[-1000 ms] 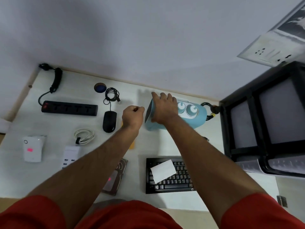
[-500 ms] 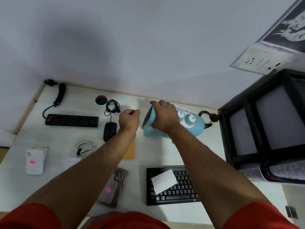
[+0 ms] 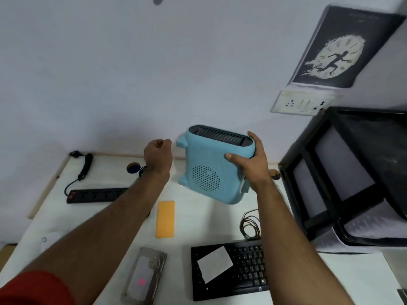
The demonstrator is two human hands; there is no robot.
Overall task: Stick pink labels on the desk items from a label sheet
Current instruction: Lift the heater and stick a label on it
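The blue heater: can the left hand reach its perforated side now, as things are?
Probably yes. The left hand hangs closed just beside the blue heater, which the right hand holds up; nothing stands between them.

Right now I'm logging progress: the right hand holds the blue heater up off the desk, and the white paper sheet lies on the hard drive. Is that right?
Not quite. The right hand does hold the blue heater up off the desk, but the head view shows the white paper sheet lying on the keyboard, not on the hard drive.
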